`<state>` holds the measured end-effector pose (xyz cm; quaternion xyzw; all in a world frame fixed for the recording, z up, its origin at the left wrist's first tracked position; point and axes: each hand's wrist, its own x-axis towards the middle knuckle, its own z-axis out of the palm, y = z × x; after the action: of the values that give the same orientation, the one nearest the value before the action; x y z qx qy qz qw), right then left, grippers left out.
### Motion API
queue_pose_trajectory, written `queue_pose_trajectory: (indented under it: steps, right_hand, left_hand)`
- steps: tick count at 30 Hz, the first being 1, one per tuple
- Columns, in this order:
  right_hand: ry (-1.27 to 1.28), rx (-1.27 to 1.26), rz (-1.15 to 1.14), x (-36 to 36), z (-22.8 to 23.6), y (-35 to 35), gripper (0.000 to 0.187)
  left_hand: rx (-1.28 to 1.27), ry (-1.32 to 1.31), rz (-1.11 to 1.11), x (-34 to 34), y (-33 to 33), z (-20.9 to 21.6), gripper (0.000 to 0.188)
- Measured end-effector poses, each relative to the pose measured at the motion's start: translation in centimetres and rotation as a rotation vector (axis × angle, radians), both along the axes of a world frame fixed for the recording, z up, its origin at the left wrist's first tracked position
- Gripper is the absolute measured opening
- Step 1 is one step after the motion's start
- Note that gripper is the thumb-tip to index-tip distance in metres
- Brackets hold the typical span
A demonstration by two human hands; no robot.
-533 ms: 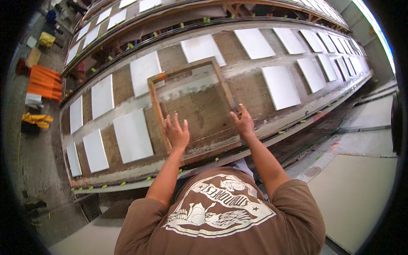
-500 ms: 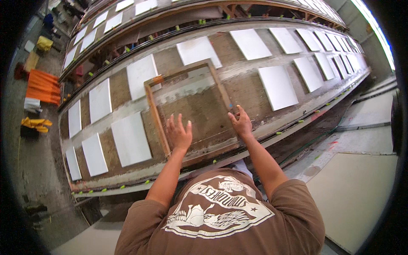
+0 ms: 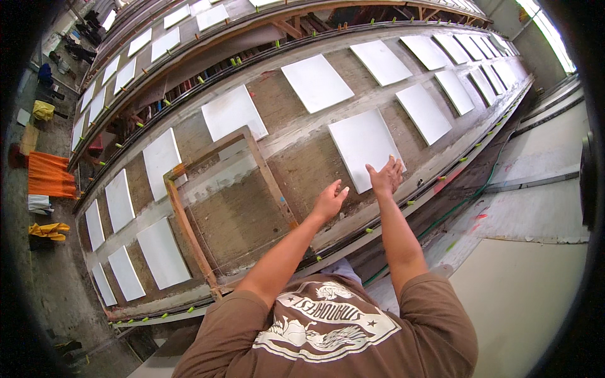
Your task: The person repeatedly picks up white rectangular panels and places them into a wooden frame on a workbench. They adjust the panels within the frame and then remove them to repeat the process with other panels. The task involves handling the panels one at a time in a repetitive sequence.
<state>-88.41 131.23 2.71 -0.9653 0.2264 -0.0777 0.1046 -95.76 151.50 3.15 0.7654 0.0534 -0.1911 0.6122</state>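
Observation:
My right hand [image 3: 386,176] is at the near right corner of a white rectangular sheet [image 3: 364,142] on the long table, its fingers spread. Whether the fingertips touch the sheet or hover over it, I cannot tell. My left hand [image 3: 330,200] is just left of the same sheet's near edge, fingers loosely bent and thumb apart, holding nothing. To the left of both hands lies a wooden frame [image 3: 261,165] with see-through mesh stretched across it. Its far corners lie next to or over the edges of two white sheets.
More white sheets [image 3: 165,252] lie in two rows along the table [image 3: 290,151]. Small green clips [image 3: 368,231] line its edges. Behind stands another table with sheets [image 3: 165,45]. Orange cloth [image 3: 50,174] hangs at the left. A pale board [image 3: 523,302] is at the right.
Both hands have left the mesh frame and moved right to the neighbouring white sheet. The view has shifted, so the frame and table appear further left.

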Motion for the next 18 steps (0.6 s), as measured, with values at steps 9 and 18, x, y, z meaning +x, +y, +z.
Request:
queue_pose_trajectory:
  steps: [9, 18]
  right_hand:
    - [0.170, 0.229, -0.048, 2.8, 1.0, -6.7, 0.085]
    - [-0.181, 0.891, 0.070, 2.6, 4.6, -4.0, 0.034]
  left_hand:
    - [-0.255, 0.268, 0.185, 2.3, -3.8, -1.7, 0.079]
    - [-0.024, -0.092, 0.435, 1.8, 0.6, -0.5, 0.066]
